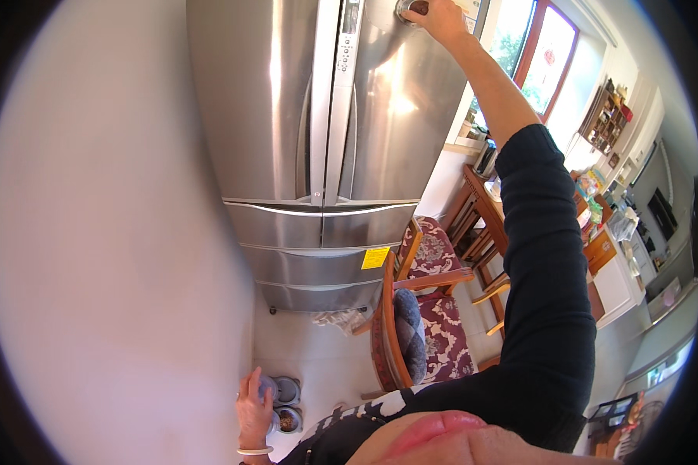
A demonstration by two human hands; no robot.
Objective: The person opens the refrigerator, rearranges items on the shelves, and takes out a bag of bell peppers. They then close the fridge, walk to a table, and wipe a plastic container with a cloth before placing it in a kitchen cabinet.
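My right hand point(444, 22) is raised high at the upper right of the fridge door. Its fingers close round a small round clear jar point(404, 11) with something dark inside; the picture's top edge cuts off part of the view. Low on the left, my left hand point(253, 411) has curved fingers at the edge of a pale, greyish round lid point(267, 386). Beyond it, on the floor, are a grey bowl point(288, 390) and a bowl of brown pellets point(288, 421). The left hand partly covers what lies beside them.
A tall steel fridge point(271, 101) with a yellow label point(375, 258) stands ahead. A plain wall point(108, 232) runs along the left. To the right are patterned wooden chairs point(446, 329), a wooden table point(481, 201) and a window point(547, 58). Crumpled plastic point(340, 319) lies under the fridge.
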